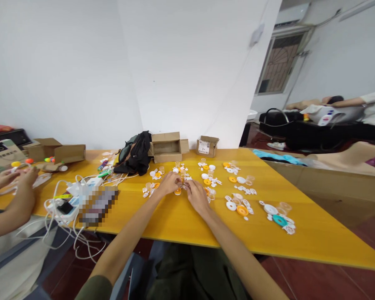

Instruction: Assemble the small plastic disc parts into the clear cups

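Observation:
My left hand (pixel 169 183) and my right hand (pixel 196 195) meet over the middle of the yellow table (pixel 315 233). Both have their fingers curled and pinched together round a small clear and orange plastic piece (pixel 178 191) that sits between them. What exactly each hand grips is too small to make out. Around the hands lie groups of small white, orange and clear plastic parts (pixel 208 180). Further right lies a group with an orange disc (pixel 242 210) and one with a teal disc (pixel 280 220).
Open cardboard boxes (pixel 166 146) and a black bag (pixel 137 155) stand along the wall. White cables and a power strip (pixel 69 205) clutter the left. Another person's hands (pixel 18 183) work at the far left. A further person's arm (pixel 353 102) shows far right.

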Tool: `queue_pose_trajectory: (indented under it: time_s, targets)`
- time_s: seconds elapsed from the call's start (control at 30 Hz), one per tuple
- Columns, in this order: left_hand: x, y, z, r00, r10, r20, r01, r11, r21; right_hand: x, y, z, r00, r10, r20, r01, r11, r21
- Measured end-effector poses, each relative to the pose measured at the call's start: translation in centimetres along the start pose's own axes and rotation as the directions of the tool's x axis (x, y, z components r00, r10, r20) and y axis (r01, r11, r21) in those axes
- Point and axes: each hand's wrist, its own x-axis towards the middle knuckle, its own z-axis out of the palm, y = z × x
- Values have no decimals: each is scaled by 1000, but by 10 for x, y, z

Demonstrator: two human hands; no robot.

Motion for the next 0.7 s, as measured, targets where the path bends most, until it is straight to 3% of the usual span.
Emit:
queue_pose_trajectory:
  time_s: [0.23,0.43,0.57,0.7]
  targets:
    - [-8,7,-5,997,21,-72,-34,982,-183,10,-3,-7,973,181,-141,-118,923,365]
    - [-13,7,4,983,-56,-176,-5,944,-329,25,-6,-3,969,239,-57,-162,797,582]
    - [-14,1,7,963,-138,-230,30,908,-419,25,-8,-5,983,181,-43,-136,859,494]
    - [-16,-6,7,947,-189,-258,43,874,-484,17,-8,-13,997,74,-10,-72,989,128]
